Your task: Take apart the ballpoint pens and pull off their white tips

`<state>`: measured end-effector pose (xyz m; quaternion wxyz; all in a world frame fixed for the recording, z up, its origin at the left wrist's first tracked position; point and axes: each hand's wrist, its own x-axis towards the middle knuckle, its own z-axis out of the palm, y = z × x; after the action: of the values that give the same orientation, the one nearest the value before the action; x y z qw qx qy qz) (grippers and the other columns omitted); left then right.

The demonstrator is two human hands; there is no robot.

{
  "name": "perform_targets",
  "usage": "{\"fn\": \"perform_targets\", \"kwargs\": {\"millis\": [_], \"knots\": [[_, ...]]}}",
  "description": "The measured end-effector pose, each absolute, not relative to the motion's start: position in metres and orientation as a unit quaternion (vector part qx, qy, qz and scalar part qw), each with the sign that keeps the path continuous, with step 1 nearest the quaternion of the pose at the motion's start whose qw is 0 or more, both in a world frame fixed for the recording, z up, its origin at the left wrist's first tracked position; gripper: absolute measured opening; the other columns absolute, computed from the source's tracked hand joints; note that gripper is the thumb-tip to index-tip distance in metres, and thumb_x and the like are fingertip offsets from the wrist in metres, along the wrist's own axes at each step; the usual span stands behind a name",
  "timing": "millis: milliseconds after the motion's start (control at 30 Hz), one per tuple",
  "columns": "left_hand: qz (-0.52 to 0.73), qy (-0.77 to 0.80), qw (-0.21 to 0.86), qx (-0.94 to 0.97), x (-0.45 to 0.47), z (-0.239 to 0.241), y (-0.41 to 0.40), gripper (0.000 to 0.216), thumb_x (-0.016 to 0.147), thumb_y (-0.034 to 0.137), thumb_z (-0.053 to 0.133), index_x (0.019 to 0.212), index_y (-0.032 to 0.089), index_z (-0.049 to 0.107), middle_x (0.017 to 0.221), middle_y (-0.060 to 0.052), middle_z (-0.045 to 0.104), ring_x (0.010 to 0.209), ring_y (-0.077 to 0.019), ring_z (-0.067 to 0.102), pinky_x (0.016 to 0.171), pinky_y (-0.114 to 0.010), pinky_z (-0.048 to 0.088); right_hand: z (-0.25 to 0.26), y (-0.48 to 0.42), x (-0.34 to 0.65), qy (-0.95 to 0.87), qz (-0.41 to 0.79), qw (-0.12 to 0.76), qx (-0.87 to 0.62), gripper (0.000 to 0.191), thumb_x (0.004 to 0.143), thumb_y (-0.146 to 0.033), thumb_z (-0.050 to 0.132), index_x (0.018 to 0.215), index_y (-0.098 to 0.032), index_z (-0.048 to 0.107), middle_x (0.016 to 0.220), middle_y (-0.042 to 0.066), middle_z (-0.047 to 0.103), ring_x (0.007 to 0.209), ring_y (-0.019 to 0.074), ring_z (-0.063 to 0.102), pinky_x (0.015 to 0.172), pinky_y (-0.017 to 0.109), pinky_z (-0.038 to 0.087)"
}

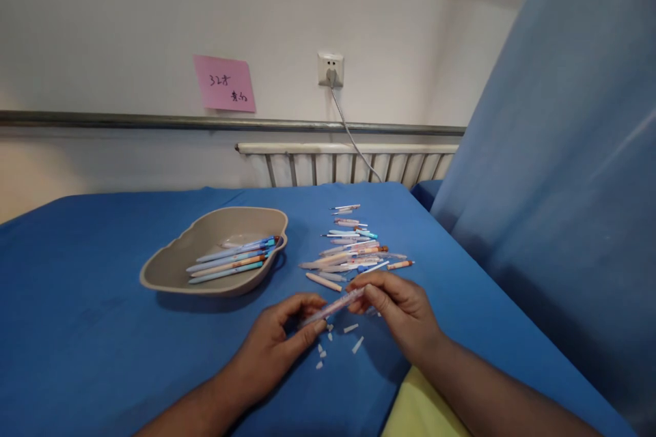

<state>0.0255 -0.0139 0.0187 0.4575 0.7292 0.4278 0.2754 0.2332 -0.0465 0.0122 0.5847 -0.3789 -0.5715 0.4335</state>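
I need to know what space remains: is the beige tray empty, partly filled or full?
Partly filled: several pens lie in the tray, with bare surface showing to their left.

A pink paper note [224, 84] on the white wall [128, 27], in the upper left of the frame just above the metal rail [102, 121], bears two short lines of dark handwriting. The top line begins with the number "32", followed by one character that cannot be read with certainty. The second line, set lower and towards the note's right side, appears to be Chinese characters, too small to make out surely. Near the bottom centre, fine markings on the pale pink pen [338, 305] are too small and blurred to read.
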Motion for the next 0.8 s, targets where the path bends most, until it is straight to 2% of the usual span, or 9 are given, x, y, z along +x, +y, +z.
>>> {"fn": "perform_targets", "kwargs": {"millis": [133, 300, 633, 800], "knots": [[0.227, 0.403, 0.501, 0.732, 0.029, 0.023, -0.021, 0.024, 0.084, 0.039, 0.056, 0.084, 0.017, 0.065, 0.068, 0.0, 0.06, 0.063, -0.0139, 0.053, 0.061, -0.022, 0.042, 0.01, -0.042, 0.232, -0.515, 0.513, 0.591, -0.349, 0.027, 0.087, -0.041, 0.054, 0.09, -0.019, 0.067, 0.074, 0.003, 0.069, 0.065, 0.0156, 0.066, 0.063, 0.029, 0.054], [0.222, 0.399, 0.565, 0.687, 0.03, 0.019, -0.021, 0.029, 0.083, 0.042, 0.056, 0.088, 0.015, 0.063, 0.068, -0.002, 0.061, 0.06, -0.0133, 0.055, 0.056, -0.022, 0.044, 0.007, -0.038, 0.232, -0.463, 0.544, 0.607, -0.349, 0.03, 0.083, -0.047, 0.058, 0.087, -0.018, 0.065, 0.07, 0.003, 0.068, 0.062, 0.0158, 0.065, 0.06, 0.029, 0.053], [0.226, 0.411, 0.551, 0.69, 0.031, 0.018, -0.02, 0.027, 0.082, 0.041, 0.058, 0.088, 0.016, 0.064, 0.065, 0.0, 0.061, 0.057, -0.0122, 0.053, 0.054, -0.021, 0.043, 0.007, -0.036, 0.236, -0.493, 0.502, 0.59, -0.396, 0.026, 0.078, -0.044, 0.065, 0.078, -0.017, 0.062, 0.064, 0.0, 0.066, 0.057, 0.0125, 0.062, 0.058, 0.025, 0.051], [0.223, 0.399, 0.551, 0.698, 0.03, 0.017, -0.019, 0.026, 0.084, 0.04, 0.056, 0.086, 0.015, 0.062, 0.067, -0.001, 0.06, 0.058, -0.0124, 0.054, 0.054, -0.021, 0.044, 0.016, -0.032, 0.251, -0.546, 0.449, 0.564, -0.427, 0.025, 0.081, -0.041, 0.062, 0.077, -0.017, 0.063, 0.061, 0.0, 0.064, 0.057, 0.0117, 0.059, 0.059, 0.024, 0.048]]}}
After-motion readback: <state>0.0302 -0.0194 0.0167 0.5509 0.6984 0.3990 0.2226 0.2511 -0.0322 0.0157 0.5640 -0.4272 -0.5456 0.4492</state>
